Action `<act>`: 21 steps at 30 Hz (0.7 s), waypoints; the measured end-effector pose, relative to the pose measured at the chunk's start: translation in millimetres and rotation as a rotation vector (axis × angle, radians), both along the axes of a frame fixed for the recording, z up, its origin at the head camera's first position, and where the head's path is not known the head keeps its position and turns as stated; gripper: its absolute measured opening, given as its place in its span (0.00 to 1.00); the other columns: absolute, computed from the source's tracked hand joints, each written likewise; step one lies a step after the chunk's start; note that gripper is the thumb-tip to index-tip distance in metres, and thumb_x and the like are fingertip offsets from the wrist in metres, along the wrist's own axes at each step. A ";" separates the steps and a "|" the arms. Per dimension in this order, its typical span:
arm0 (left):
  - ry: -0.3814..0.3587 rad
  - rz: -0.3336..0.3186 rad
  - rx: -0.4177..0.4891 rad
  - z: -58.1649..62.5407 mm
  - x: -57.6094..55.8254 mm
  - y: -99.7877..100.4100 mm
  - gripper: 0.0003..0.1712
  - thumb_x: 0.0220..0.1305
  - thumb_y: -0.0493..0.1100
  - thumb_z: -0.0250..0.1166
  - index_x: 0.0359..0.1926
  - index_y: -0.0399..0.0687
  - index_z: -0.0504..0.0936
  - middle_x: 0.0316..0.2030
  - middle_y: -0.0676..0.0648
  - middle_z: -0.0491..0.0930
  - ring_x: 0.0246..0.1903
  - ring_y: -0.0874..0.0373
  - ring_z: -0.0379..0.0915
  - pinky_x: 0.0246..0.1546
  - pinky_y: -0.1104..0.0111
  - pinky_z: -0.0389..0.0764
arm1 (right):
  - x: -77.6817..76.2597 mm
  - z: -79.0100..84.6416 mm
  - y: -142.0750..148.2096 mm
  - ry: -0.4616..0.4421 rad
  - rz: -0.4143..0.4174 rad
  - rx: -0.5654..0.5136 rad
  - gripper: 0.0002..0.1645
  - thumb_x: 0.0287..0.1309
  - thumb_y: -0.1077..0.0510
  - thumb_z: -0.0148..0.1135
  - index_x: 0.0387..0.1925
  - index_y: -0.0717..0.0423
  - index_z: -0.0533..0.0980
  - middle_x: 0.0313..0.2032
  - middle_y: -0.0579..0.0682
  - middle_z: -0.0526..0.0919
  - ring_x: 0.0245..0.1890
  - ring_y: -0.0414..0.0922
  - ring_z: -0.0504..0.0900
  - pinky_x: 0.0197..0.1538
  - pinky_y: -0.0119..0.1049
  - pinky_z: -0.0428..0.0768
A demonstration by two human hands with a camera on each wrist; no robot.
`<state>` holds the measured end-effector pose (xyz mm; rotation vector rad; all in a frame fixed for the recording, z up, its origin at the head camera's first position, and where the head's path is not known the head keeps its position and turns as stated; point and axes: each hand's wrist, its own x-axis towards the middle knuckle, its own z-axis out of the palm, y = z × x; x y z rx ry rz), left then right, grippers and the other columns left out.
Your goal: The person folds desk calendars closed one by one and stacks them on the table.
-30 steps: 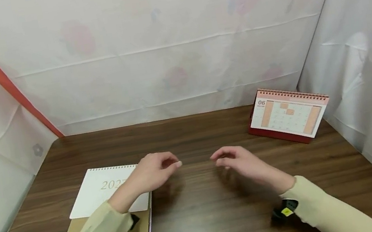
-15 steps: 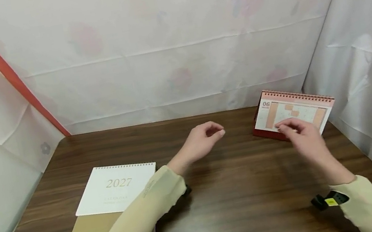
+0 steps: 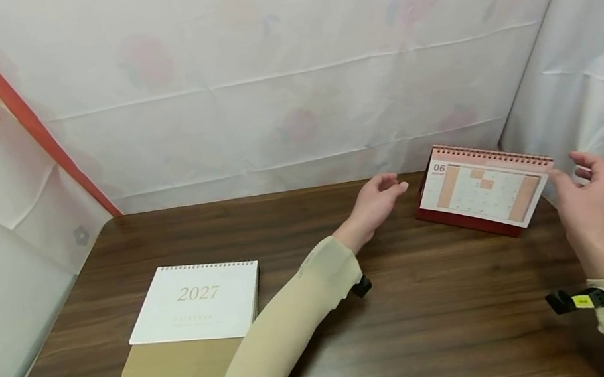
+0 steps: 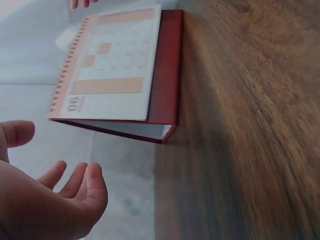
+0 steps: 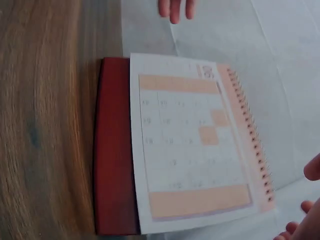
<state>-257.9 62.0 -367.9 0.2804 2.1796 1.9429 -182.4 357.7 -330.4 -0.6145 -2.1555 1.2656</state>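
Observation:
A red-based desk calendar (image 3: 484, 187) with a page marked 06 stands at the back right of the table, spiral at its top. My left hand (image 3: 377, 207) hovers off its left end; in the left wrist view the thumb and relaxed fingers (image 4: 95, 187) are spread apart, with a gap to the calendar. At the other end is my right hand (image 3: 591, 201), its thumb close to the upper right corner and its fingers loosely bent. The right wrist view shows its thumb (image 5: 313, 169) apart from the spiral edge. Both hands hold nothing.
A white 2027 calendar (image 3: 194, 302) with a tan base (image 3: 179, 370) lies at the left of the brown wooden table (image 3: 424, 329). White patterned cloth (image 3: 281, 71) hangs behind the table and along both sides.
Both hands have moved right and away from me, from mid-table to either end of the red-based calendar. The right hand has passed in front of it to its right side.

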 end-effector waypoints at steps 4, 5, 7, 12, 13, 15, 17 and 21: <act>0.009 -0.012 -0.075 -5.1 -7.5 19.0 0.32 0.70 0.55 0.63 0.70 0.52 0.70 0.65 0.52 0.72 0.61 0.58 0.71 0.55 0.66 0.75 | -8.7 -8.7 6.8 -0.144 0.104 -0.114 0.37 0.70 0.47 0.54 0.76 0.49 0.59 0.69 0.49 0.63 0.65 0.42 0.62 0.64 0.35 0.64; 0.012 -0.019 -0.095 -5.4 -8.4 23.6 0.33 0.70 0.55 0.63 0.71 0.51 0.69 0.66 0.52 0.71 0.63 0.57 0.69 0.57 0.66 0.74 | -9.9 -11.4 7.3 -0.175 0.137 -0.136 0.39 0.71 0.46 0.52 0.77 0.51 0.55 0.73 0.51 0.59 0.69 0.44 0.59 0.68 0.38 0.61; 0.004 -0.032 -0.124 -4.6 -9.2 32.2 0.35 0.69 0.56 0.63 0.72 0.52 0.67 0.68 0.53 0.69 0.65 0.57 0.66 0.60 0.65 0.71 | -11.4 -15.7 8.4 -0.212 0.195 -0.175 0.42 0.71 0.44 0.50 0.78 0.53 0.49 0.77 0.53 0.52 0.73 0.46 0.53 0.73 0.43 0.55; -0.056 -0.055 -0.119 4.1 -9.1 51.9 0.39 0.68 0.59 0.62 0.75 0.56 0.63 0.70 0.55 0.65 0.67 0.58 0.63 0.64 0.62 0.67 | -12.0 -20.6 10.0 -0.213 0.218 -0.229 0.45 0.71 0.42 0.50 0.79 0.53 0.46 0.78 0.52 0.48 0.75 0.45 0.47 0.75 0.45 0.47; -0.065 -0.059 -0.113 6.2 -8.9 55.0 0.39 0.68 0.60 0.62 0.75 0.57 0.63 0.70 0.56 0.65 0.67 0.58 0.63 0.64 0.62 0.67 | -11.8 -21.0 10.4 -0.212 0.222 -0.231 0.44 0.71 0.42 0.49 0.79 0.53 0.46 0.78 0.52 0.47 0.75 0.45 0.46 0.75 0.44 0.46; -0.067 -0.079 -0.098 9.7 -8.6 60.2 0.39 0.68 0.59 0.63 0.75 0.57 0.62 0.70 0.56 0.65 0.67 0.59 0.63 0.64 0.62 0.67 | -11.2 -21.1 10.5 -0.215 0.232 -0.236 0.44 0.72 0.41 0.48 0.79 0.52 0.46 0.78 0.51 0.47 0.75 0.44 0.46 0.75 0.45 0.46; -0.062 -0.106 -0.082 12.2 -8.1 64.2 0.39 0.68 0.58 0.62 0.76 0.59 0.61 0.70 0.57 0.65 0.67 0.59 0.63 0.64 0.62 0.67 | -10.3 -21.3 10.7 -0.221 0.242 -0.239 0.44 0.72 0.41 0.47 0.79 0.51 0.45 0.78 0.51 0.47 0.75 0.43 0.45 0.75 0.45 0.45; -0.050 -0.131 -0.067 14.1 -7.1 69.2 0.39 0.69 0.57 0.62 0.76 0.61 0.60 0.70 0.60 0.63 0.68 0.61 0.60 0.65 0.62 0.65 | -8.4 -20.7 9.9 -0.226 0.234 -0.245 0.43 0.72 0.41 0.46 0.79 0.52 0.46 0.78 0.51 0.47 0.75 0.43 0.46 0.75 0.45 0.47</act>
